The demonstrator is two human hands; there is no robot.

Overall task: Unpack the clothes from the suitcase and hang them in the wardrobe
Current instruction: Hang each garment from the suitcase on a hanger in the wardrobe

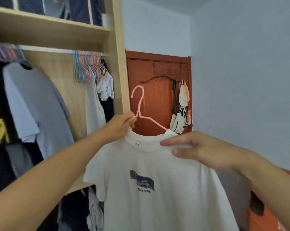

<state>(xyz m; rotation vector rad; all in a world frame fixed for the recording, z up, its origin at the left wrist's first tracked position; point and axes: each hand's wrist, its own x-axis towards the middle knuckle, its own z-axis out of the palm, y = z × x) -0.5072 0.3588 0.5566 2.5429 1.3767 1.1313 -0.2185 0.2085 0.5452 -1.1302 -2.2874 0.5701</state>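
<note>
At the far left, dark and grey T-shirts [40, 104] hang soft and crowded from the wardrobe rail [45, 50], a pale bar under a light wood-grain shelf [57, 29]. Next along the rail is a bare stretch, then a tight bunch of thin pink and blue empty hangers [87, 67]. The left hand [122, 124] pinches a slim pink wire hanger [139, 105] just below its hook, in front of the wardrobe's upright side panel [117, 64]. A cream cotton T-shirt [157, 189] with a small dark blue print hangs on it, outside the wardrobe. The right hand [201, 150] pinches the shirt's right shoulder between thumb and fingers. Behind stands a reddish wooden door [154, 90] with bags [181, 117] hooked on it.
</note>
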